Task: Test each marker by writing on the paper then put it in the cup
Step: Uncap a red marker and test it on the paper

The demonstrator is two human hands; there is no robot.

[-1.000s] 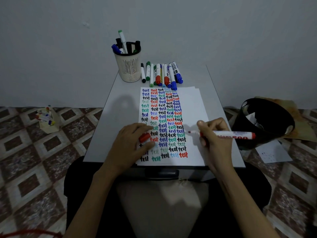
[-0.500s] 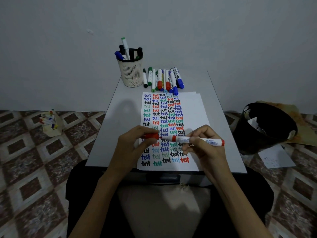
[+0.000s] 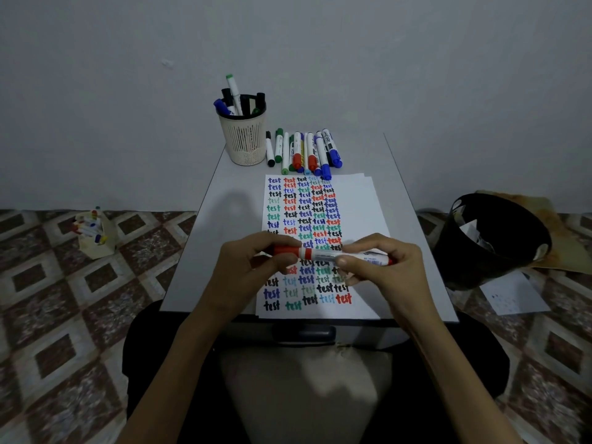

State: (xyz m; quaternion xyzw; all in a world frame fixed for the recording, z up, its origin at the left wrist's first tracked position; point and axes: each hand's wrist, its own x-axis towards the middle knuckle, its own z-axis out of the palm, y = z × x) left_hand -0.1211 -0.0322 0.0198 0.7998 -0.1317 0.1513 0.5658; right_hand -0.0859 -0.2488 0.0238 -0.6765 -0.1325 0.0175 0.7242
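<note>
A red marker (image 3: 352, 256) lies level above the paper (image 3: 355, 203), which is covered with rows of the word "test" in several colours. My right hand (image 3: 387, 270) grips its white barrel. My left hand (image 3: 246, 267) pinches the red cap (image 3: 286, 250), which sits on the marker's tip end. A white mesh cup (image 3: 245, 139) at the table's far left holds several markers. Beside it, a row of several loose markers (image 3: 304, 152) lies above the paper.
The small grey table (image 3: 198, 238) stands against a wall. A black waste bin (image 3: 490, 241) sits on the tiled floor to the right, with a loose sheet (image 3: 512, 298) by it. A small box of markers (image 3: 94, 232) stands on the floor to the left.
My right hand lifted the red marker from the paper and turned it level. The hands came together and the cap in my left hand went onto the tip.
</note>
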